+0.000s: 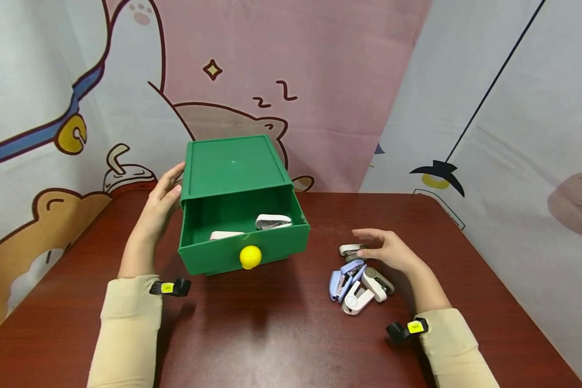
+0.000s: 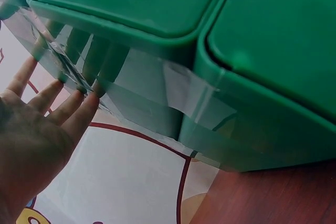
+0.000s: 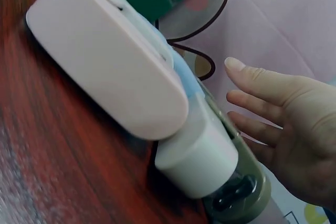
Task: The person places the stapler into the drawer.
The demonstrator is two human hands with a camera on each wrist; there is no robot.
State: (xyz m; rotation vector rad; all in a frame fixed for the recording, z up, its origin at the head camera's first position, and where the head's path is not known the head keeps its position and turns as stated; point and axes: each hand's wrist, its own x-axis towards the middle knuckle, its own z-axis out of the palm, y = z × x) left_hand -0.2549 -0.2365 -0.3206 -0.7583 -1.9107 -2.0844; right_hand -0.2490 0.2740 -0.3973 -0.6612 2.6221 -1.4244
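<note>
Lying just beside parted right fingers (image 1: 371, 234), clustered staplers (image 1: 372, 283), left fingers (image 2: 81, 115) spread against green drawer box (image 1: 233, 166)

Staplers (image 1: 272, 220) in drawer (image 1: 283, 242) partly hidden, sleeves (image 1: 128, 328) cropped

Drawer box (image 1: 234, 164) on table (image 1: 271, 345), staplers (image 1: 274, 220) inside its front drawer (image 1: 285, 241), stapler pile (image 1: 372, 282) to its right, curtain (image 1: 339, 81) behind
</note>
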